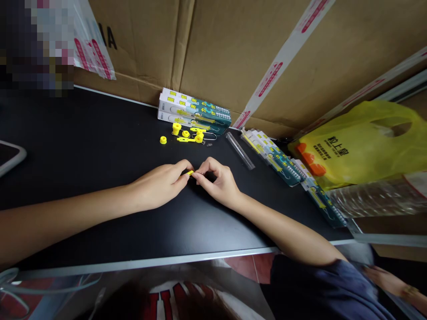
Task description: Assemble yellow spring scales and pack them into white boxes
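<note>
Over the black table, my left hand (160,183) pinches a small yellow plastic part (190,173) between thumb and fingertips. My right hand (218,180) meets it there, thumb and forefinger closed on something thin that is mostly hidden. Just beyond my hands lie several loose yellow plastic parts (176,129), among them round caps and a flat stem. Close to them are a bent metal wire (211,134) and a small coil spring (209,144). A clear plastic tube (240,151) lies slantwise beyond my right hand.
Printed boxes (193,111) are stacked against a cardboard wall (220,53). More boxes (271,155) run along the right side, beside a yellow plastic bag (363,142) and a clear bottle (370,198). A white-edged device (11,156) rests at left. Another person's arm (387,281) shows lower right.
</note>
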`<act>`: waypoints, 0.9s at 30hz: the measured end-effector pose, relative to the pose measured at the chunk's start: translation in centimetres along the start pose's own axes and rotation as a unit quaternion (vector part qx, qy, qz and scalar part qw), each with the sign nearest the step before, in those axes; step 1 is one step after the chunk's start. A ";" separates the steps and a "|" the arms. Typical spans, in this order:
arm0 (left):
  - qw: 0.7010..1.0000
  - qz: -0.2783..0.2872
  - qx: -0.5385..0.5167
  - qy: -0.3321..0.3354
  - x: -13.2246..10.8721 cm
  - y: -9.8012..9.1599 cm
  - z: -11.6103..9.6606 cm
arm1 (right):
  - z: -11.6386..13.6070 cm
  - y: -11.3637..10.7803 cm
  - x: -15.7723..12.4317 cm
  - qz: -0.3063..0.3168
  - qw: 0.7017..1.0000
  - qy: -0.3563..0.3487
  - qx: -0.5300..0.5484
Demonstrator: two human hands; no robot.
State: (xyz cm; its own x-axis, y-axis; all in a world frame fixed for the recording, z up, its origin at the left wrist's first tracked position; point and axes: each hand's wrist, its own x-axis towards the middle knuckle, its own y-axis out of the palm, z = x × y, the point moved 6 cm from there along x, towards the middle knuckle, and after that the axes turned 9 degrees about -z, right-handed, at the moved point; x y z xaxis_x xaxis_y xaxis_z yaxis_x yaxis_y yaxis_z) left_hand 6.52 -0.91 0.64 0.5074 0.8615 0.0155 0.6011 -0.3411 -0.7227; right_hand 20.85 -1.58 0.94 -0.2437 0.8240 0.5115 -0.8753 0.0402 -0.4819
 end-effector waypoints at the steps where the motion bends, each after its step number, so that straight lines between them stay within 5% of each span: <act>1: 1.000 -0.004 -0.002 -0.007 -0.1 -0.1 0.0 | 0.1 -0.1 0.0 -0.005 1.000 -0.004 -0.007; 17: 0.986 -0.046 -0.158 0.004 -0.4 0.1 0.1 | 0.3 -0.7 0.4 -0.022 0.995 -0.045 -0.089; 27: 0.956 -0.008 -0.285 -0.073 0.0 0.9 0.4 | 1.0 -0.3 0.2 0.002 0.976 -0.134 -0.173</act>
State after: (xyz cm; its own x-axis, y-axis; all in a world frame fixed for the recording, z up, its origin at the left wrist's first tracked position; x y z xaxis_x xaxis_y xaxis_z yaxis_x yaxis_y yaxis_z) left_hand 6.81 -1.10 -0.33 0.4284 0.8976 -0.1040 0.8681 -0.4407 -0.2283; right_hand 20.69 -2.01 1.87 -0.3876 0.6495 0.6542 -0.6914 0.2644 -0.6723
